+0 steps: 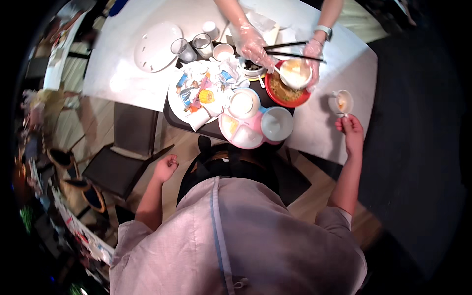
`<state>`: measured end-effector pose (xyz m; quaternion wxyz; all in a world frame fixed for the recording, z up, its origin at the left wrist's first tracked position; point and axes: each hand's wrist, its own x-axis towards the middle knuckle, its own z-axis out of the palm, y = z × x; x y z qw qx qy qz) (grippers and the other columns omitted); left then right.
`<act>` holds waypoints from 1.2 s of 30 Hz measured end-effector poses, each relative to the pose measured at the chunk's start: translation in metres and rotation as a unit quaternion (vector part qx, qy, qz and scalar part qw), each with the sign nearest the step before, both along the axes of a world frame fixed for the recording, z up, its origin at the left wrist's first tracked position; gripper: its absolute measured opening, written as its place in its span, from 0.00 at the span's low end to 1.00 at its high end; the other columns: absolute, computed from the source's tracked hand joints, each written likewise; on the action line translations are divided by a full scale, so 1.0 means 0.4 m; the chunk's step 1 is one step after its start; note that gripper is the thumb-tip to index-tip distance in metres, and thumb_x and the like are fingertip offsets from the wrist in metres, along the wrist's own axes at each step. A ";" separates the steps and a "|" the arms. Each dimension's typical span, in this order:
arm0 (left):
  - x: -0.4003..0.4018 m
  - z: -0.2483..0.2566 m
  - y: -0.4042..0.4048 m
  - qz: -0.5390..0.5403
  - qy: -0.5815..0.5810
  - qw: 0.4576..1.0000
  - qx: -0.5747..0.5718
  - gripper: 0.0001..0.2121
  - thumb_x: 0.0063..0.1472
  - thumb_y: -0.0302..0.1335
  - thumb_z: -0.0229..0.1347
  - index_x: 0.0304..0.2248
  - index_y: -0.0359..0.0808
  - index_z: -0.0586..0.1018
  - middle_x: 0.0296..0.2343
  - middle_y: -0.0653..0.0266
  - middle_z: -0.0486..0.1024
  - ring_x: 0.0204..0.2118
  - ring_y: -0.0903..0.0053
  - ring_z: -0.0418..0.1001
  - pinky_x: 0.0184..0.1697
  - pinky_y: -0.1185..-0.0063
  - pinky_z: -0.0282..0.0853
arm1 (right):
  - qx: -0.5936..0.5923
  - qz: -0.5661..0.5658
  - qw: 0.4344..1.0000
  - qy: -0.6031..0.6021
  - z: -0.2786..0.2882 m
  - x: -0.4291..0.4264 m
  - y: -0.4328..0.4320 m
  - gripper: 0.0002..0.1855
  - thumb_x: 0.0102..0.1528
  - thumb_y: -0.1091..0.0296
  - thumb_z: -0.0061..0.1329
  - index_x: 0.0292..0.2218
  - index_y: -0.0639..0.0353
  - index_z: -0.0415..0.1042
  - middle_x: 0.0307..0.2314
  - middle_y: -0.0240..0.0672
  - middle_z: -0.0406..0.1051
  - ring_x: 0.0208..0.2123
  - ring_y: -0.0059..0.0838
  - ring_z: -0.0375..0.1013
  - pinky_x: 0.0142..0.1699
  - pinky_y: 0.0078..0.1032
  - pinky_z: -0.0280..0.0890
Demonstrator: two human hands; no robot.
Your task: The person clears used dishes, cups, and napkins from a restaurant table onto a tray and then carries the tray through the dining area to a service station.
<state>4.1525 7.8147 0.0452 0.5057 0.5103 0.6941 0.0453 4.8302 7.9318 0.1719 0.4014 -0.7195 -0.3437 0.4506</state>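
Note:
My right hand (pixel 350 132) grips the lower handle of a small white cup (pixel 342 102) with orange residue inside, over the table's right side. My left hand (pixel 166 168) hangs below the table edge, fingers loosely curled, with nothing visible in it. Before me a dark tray (pixel 212 130) bears a white plate (pixel 174 105) heaped with crumpled napkins, wrappers and a corn piece (pixel 206 96). On the tray's near side is a pink and blue divided dish (pixel 245 137). A co-worker's gloved hands hold chopsticks (pixel 295 55) and a white bowl (pixel 295 75) above a red bowl (pixel 307 99) with food remains.
Two glasses (pixel 183 51), a white cup (pixel 210 30) and a large plate (pixel 158 47) with scraps stand at the left and back. A dark chair (pixel 122 162) is left of me, below the table edge. The co-worker's arms reach in from the far side.

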 end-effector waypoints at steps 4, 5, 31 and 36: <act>-0.197 -0.103 -0.016 -0.013 -0.040 0.998 -0.039 0.15 0.51 0.25 0.55 0.40 0.30 0.76 0.24 0.67 0.74 0.27 0.84 0.73 0.35 0.82 0.69 | -0.018 -0.030 0.998 0.060 0.049 -0.311 -0.173 0.09 0.61 0.67 0.45 0.39 0.63 0.70 0.30 0.34 0.74 0.29 0.21 0.72 0.38 0.21 0.69; -0.228 -0.099 -0.006 -0.025 -0.051 0.998 -0.038 0.15 0.51 0.25 0.55 0.40 0.30 0.76 0.24 0.67 0.74 0.27 0.84 0.73 0.35 0.82 0.69 | -0.012 -0.040 0.997 0.071 0.048 -0.392 -0.212 0.08 0.61 0.67 0.45 0.38 0.63 0.70 0.30 0.35 0.74 0.29 0.23 0.73 0.38 0.21 0.69; -0.395 0.110 -0.042 -0.017 -0.018 1.000 -0.016 0.15 0.52 0.27 0.55 0.39 0.31 0.76 0.26 0.64 0.77 0.31 0.80 0.74 0.39 0.80 0.69 | 0.036 0.077 0.994 0.069 -0.236 -0.772 -0.374 0.22 0.53 0.78 0.52 0.48 0.61 0.61 0.30 0.28 0.69 0.26 0.11 0.66 0.31 0.11 0.60; -0.385 0.199 0.188 0.037 -0.055 0.996 -0.067 0.12 0.58 0.25 0.52 0.41 0.29 0.74 0.29 0.69 0.75 0.30 0.84 0.71 0.37 0.83 0.69 | 0.013 0.041 0.997 0.069 -0.255 -0.804 -0.353 0.30 0.51 0.80 0.52 0.54 0.60 0.58 0.34 0.31 0.68 0.29 0.13 0.68 0.34 0.13 0.63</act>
